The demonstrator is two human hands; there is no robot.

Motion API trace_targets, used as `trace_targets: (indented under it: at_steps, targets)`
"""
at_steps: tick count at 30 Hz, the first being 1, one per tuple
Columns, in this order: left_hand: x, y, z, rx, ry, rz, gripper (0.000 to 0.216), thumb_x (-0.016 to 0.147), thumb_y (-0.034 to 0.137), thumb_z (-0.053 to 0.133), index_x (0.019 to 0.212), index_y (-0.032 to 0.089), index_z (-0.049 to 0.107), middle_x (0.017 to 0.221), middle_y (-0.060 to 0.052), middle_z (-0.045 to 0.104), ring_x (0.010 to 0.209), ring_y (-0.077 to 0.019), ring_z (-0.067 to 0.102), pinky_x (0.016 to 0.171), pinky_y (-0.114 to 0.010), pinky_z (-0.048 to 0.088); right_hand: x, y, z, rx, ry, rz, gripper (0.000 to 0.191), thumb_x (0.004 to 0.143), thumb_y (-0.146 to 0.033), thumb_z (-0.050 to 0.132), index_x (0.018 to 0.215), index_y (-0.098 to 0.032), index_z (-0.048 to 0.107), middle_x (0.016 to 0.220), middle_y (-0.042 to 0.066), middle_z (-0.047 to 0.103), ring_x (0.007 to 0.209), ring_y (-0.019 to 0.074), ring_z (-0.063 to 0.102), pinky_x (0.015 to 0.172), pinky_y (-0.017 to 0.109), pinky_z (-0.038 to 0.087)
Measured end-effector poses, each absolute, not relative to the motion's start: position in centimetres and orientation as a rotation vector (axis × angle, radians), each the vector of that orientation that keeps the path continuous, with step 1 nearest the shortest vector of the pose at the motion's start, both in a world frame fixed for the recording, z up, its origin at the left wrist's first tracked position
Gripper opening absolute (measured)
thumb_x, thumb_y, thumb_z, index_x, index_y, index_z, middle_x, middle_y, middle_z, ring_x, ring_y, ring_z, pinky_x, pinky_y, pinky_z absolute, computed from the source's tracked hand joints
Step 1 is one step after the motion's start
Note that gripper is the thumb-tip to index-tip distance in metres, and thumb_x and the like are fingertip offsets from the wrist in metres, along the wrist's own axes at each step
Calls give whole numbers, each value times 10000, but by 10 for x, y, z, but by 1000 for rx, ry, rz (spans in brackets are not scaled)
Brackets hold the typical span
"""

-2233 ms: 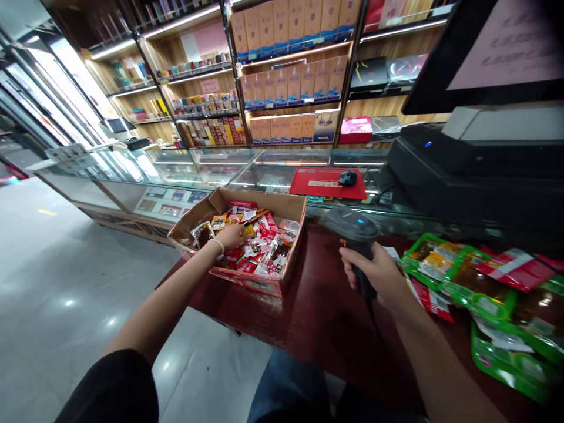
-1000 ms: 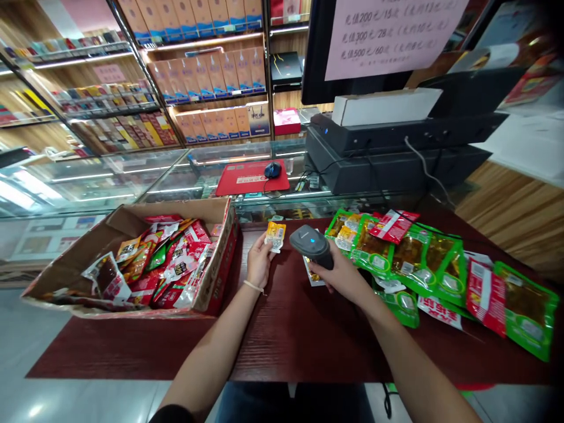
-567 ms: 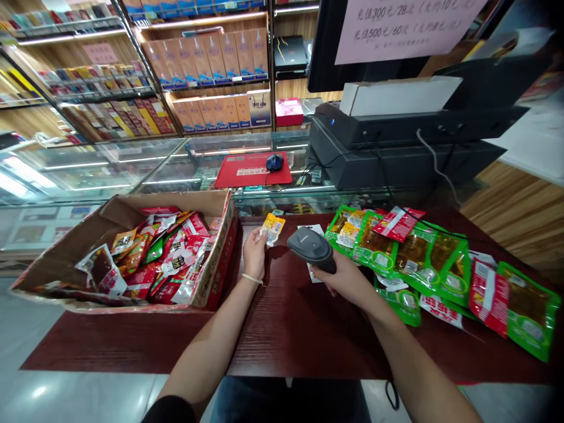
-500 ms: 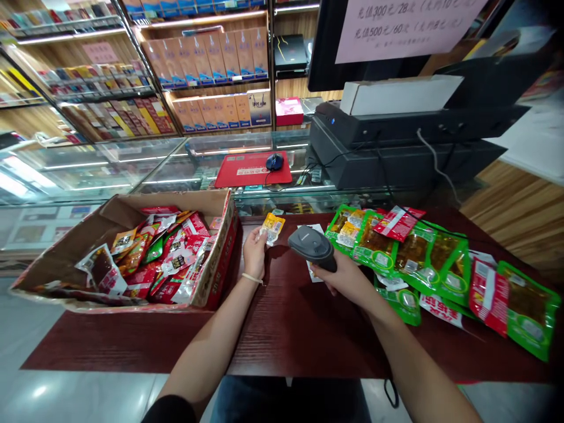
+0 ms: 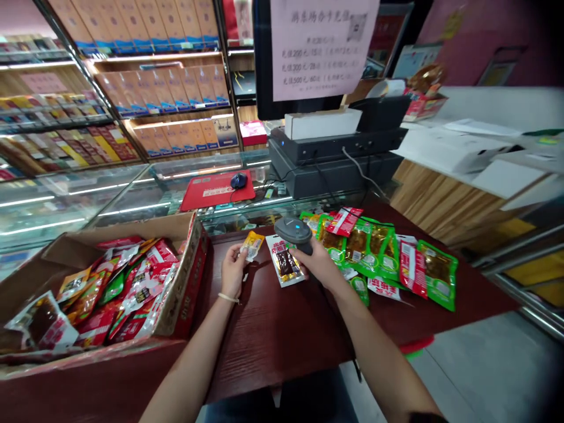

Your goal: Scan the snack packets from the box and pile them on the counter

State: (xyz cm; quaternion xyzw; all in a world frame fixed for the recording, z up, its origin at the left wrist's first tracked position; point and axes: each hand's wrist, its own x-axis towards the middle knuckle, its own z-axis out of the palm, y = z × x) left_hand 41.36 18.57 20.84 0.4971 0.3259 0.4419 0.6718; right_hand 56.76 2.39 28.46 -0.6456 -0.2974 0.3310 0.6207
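My left hand [image 5: 232, 269] pinches a small yellow snack packet [image 5: 252, 245] above the dark red table. Closed round the handle of a black barcode scanner [image 5: 292, 230] is my right hand [image 5: 316, 261]; a blue light glows on the scanner's top. Its head points toward the yellow packet, with a gap between them. Under the scanner lies a white snack packet with a dark filling [image 5: 284, 264], partly covered by it. Right of that hand, several green-edged snack packets [image 5: 356, 244] overlap, with a red packet [image 5: 345, 221] on top.
At the left stands an open cardboard box [image 5: 190, 276] of mixed snack packets. Behind the table, a glass counter [image 5: 132, 197] carries a red mouse pad [image 5: 198, 192] with a mouse [image 5: 238, 181]. A monitor with a paper sign [image 5: 324, 53] stands over a black cash drawer [image 5: 326, 173].
The view has swung to the right. The scanner has shifted and uncovered more of the white packet, and a blue light now shows on it. Both hands keep their hold.
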Motion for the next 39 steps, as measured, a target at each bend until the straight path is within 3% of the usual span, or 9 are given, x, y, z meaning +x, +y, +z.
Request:
trace_targets:
  at_steps: [7,16,22,27,34,39]
  targets:
    - [453,145,236,1294,687,827,363,702,424,753,948,174,658,833,-15,652,685,-122,572,625,-215,442,591,-21,298,-1454,-533,575,330,754,-420,704,957,-262,498,506,-98,503,345,104,439,320,226,402]
    - [590,92,255,1688,479,741,160,733,335,709,805,193,728,666,-2,623,605,-142,506,616,-242,389,636,-115,300,-1428,-308,372,411,698,-475,758,848,-252,447,529,-92,510,363,99,454,308,216,392]
    - [642,66,268,1875,320,761,70,709,209,711,779,213,718,716,-44,642,726,-213,562,818,-338,434,644,-149,292,-1428,-246,304,394,718,-485,753,840,-248,463,532,-86,521,361,104,457,314,230,410]
    - [649,71,267,1995,281,772,181,673,86,693,799,213,725,837,-87,656,909,-273,579,973,-407,382,643,-154,290,-1413,-263,305,391,721,-488,754,856,-254,470,546,-90,531,365,105,452,314,235,414]
    - [628,83,275,1989,318,798,140,718,131,680,820,207,739,801,-74,657,772,-228,576,879,-377,433,635,-140,299,-1411,-256,398,414,691,-457,782,843,-254,454,536,-92,522,378,110,467,323,229,408]
    - [581,99,308,1844,333,925,150,783,211,665,916,203,733,885,-69,694,823,-214,597,851,-339,441,614,-114,310,-1365,-312,500,429,665,-462,798,818,-240,464,517,-89,519,361,104,464,313,219,394]
